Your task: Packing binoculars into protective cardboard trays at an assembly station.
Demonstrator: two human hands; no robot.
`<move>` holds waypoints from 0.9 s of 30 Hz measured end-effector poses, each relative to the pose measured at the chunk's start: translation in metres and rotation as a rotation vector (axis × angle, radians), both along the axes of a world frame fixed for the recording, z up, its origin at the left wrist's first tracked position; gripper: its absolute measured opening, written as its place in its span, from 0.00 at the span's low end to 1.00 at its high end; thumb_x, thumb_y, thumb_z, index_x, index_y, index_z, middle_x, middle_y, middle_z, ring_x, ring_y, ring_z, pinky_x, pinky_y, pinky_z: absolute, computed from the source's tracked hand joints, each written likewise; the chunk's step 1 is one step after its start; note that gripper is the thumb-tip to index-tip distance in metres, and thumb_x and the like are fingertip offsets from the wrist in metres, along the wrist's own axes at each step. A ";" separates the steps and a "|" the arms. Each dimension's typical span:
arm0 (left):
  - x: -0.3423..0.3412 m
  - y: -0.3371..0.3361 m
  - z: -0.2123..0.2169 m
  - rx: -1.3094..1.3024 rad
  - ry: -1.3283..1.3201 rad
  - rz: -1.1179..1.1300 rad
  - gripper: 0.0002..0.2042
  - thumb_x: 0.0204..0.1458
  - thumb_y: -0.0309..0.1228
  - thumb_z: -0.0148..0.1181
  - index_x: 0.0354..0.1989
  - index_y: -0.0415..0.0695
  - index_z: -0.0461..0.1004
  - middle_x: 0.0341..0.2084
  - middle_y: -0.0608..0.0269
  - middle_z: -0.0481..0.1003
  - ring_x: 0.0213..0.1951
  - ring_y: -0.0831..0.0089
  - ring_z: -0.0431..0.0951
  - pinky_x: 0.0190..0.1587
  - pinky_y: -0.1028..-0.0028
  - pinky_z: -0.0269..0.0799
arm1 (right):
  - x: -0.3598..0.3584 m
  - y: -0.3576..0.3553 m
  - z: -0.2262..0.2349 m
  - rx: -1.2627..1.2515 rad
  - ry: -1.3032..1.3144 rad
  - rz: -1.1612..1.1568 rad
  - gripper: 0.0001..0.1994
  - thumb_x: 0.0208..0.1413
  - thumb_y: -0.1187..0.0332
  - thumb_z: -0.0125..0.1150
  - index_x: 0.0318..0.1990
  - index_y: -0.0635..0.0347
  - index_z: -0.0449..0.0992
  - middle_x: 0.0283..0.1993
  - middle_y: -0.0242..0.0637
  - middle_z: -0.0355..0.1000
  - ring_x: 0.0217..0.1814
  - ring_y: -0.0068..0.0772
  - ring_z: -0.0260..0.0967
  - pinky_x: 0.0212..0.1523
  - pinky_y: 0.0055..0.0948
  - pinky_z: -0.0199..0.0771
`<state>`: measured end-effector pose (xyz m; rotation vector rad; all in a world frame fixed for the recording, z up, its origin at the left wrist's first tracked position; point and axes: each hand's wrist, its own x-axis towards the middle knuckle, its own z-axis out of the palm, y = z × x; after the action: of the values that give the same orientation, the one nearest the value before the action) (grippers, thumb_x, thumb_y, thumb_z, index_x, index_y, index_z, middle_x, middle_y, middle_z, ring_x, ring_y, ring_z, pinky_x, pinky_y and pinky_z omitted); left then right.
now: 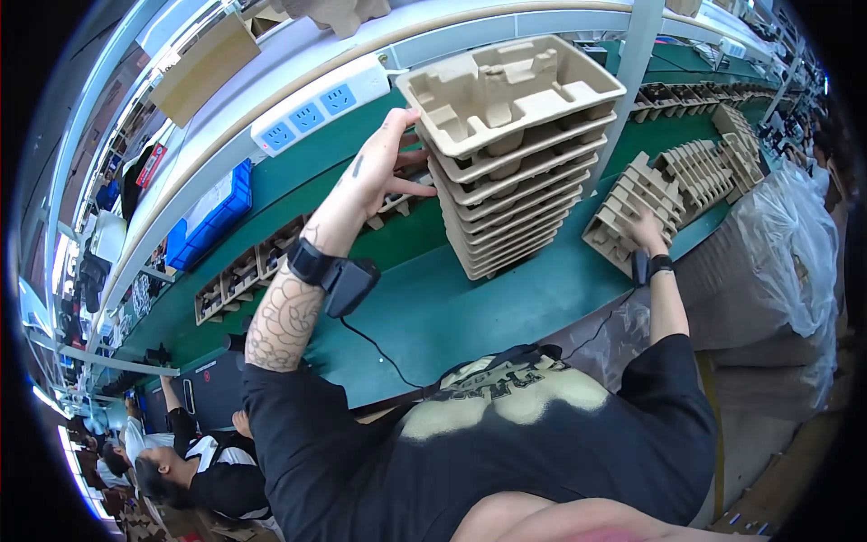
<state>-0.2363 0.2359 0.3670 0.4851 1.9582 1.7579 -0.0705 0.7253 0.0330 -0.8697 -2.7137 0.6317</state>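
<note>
A tall upright stack of tan moulded pulp trays [519, 172] stands on the green bench in front of me. My left hand [390, 167] is against the stack's left side, its fingers spread, with one fingertip at the top tray's rim. To the right, a second group of nested pulp trays [632, 212] leans over on its side. My right hand [647, 233] is on these trays, its fingers bent round their edges and partly hidden. Each wrist wears a black strap with a small dark device.
A white power strip [321, 104] runs along the shelf edge, above a blue bin [209, 215]. More pulp trays [695, 172] lie behind the right group. A grey upright post [628, 99] stands behind the tall stack. Clear plastic wrap [786, 244] is at the right; another person [212, 470] sits at the left.
</note>
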 end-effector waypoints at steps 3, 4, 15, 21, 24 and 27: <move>-0.014 -0.007 -0.002 -0.110 0.037 -0.119 0.37 0.54 0.59 0.38 0.63 0.40 0.57 0.59 0.48 0.60 0.58 0.52 0.62 0.46 0.56 0.73 | -0.063 -0.023 0.130 -0.800 0.855 0.176 0.23 0.59 0.56 0.50 0.58 0.59 0.67 0.49 0.33 0.71 0.46 0.25 0.70 0.43 0.25 0.72; -0.013 -0.008 -0.002 -0.115 0.032 -0.113 0.37 0.54 0.59 0.38 0.63 0.40 0.57 0.59 0.48 0.60 0.58 0.52 0.62 0.46 0.56 0.73 | -0.065 -0.058 0.207 -0.903 0.732 0.165 0.24 0.60 0.55 0.48 0.57 0.61 0.67 0.44 0.29 0.72 0.39 0.20 0.69 0.38 0.23 0.70; -0.058 0.002 0.022 -0.431 0.414 -0.039 0.19 0.56 0.39 0.51 0.47 0.35 0.68 0.26 0.62 0.78 0.26 0.75 0.78 0.30 0.78 0.74 | -0.136 -0.127 0.345 -0.261 0.283 0.441 0.23 0.55 0.56 0.57 0.52 0.62 0.72 0.36 0.32 0.73 0.36 0.20 0.70 0.38 0.22 0.72; -0.072 0.027 0.028 -0.366 0.302 -0.048 0.12 0.54 0.33 0.53 0.42 0.40 0.72 0.21 0.60 0.74 0.18 0.75 0.74 0.19 0.76 0.73 | -0.135 -0.124 0.355 -0.581 0.470 0.407 0.16 0.57 0.64 0.55 0.43 0.71 0.74 0.36 0.41 0.75 0.35 0.29 0.72 0.35 0.25 0.73; -0.069 0.048 0.010 -0.038 0.269 -0.074 0.11 0.54 0.33 0.52 0.41 0.40 0.72 0.20 0.61 0.73 0.17 0.76 0.71 0.18 0.76 0.68 | -0.117 -0.114 0.358 -0.642 0.563 0.358 0.12 0.55 0.68 0.57 0.39 0.72 0.76 0.34 0.41 0.75 0.31 0.29 0.72 0.32 0.25 0.73; -0.066 0.069 0.017 0.078 0.382 -0.054 0.11 0.53 0.33 0.52 0.41 0.39 0.72 0.20 0.61 0.72 0.16 0.76 0.69 0.17 0.77 0.64 | -0.111 -0.104 0.363 -0.718 0.693 0.343 0.10 0.53 0.71 0.58 0.37 0.72 0.77 0.31 0.40 0.75 0.28 0.29 0.72 0.29 0.24 0.72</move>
<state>-0.3023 0.3045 0.3839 0.9518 2.1045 1.8160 -0.1816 0.6208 0.3963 -0.1928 -1.9893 1.6709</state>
